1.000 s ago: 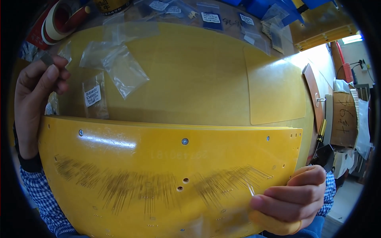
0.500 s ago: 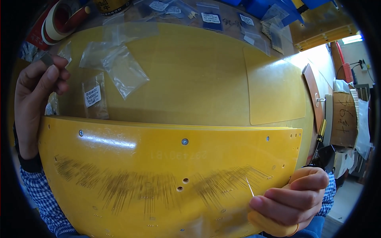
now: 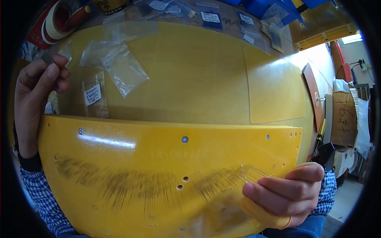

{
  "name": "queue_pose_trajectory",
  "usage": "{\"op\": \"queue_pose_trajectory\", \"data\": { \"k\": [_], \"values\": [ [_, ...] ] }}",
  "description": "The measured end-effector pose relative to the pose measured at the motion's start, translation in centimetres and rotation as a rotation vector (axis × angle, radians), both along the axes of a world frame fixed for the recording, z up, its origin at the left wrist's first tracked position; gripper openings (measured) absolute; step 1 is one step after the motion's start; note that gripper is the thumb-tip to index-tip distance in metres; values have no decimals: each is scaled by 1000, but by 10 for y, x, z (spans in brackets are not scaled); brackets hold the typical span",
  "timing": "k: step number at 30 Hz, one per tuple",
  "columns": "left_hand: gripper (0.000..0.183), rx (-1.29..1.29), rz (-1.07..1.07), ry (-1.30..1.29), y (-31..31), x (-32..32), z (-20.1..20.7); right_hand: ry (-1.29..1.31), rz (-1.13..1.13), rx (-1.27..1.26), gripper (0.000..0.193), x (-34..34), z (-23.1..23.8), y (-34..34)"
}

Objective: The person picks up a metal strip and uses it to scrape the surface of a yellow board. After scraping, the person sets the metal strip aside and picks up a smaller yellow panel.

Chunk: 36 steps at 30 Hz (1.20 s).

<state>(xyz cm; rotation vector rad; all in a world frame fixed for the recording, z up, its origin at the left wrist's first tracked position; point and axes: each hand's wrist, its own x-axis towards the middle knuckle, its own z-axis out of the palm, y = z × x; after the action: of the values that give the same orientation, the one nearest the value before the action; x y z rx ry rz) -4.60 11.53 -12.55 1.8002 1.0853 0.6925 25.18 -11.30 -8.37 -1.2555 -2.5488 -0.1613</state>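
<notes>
A thick yellow board (image 3: 222,148) with screws and holes lies in front of me. Many thin pins (image 3: 123,188) stand out of it in two dense patches. Over the right-hand patch, my right hand (image 3: 291,190) pinches one thin metal pin (image 3: 243,173), its free end pointing up. A yellow finger cover (image 3: 266,214) sits on one digit of that hand. Past the board's left edge, my left hand (image 3: 37,85) is raised, closed on a small grey flat piece (image 3: 47,59) whose kind I cannot make out.
Clear plastic bags (image 3: 125,71) and a labelled bag (image 3: 94,95) lie beyond the board. Tape rolls (image 3: 53,25) stand far left. More small bags (image 3: 210,18) line the back. A thin yellow sheet (image 3: 276,91) and a cardboard box (image 3: 343,119) are on the right.
My right hand has moved a little left and up with the pin, which now stands more upright. The left hand stays practically in place.
</notes>
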Motion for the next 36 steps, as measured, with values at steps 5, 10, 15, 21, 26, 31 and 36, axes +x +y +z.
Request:
{"op": "queue_pose_trajectory", "data": {
  "k": [5,10,15,21,26,31,36],
  "values": [
    [18,-10,18,23,2,-3,-15,260,-36,37,8,-3,-20,-4],
    [19,26,-13,10,1,-3,-1,102,36,68,9,0,-10,-4],
    [19,19,-17,6,2,-4,-5,83,53,33,9,1,-11,-4],
    [19,35,-22,21,4,-7,-6,102,37,124,6,-2,-14,-1],
    [19,15,-26,20,1,-3,5,131,14,69,4,0,-4,1],
    [18,2,-21,7,2,-5,-5,213,103,66,7,1,-12,-1],
    [18,16,-35,11,3,-4,-3,97,18,48,8,0,-7,-4]
  ]
}}
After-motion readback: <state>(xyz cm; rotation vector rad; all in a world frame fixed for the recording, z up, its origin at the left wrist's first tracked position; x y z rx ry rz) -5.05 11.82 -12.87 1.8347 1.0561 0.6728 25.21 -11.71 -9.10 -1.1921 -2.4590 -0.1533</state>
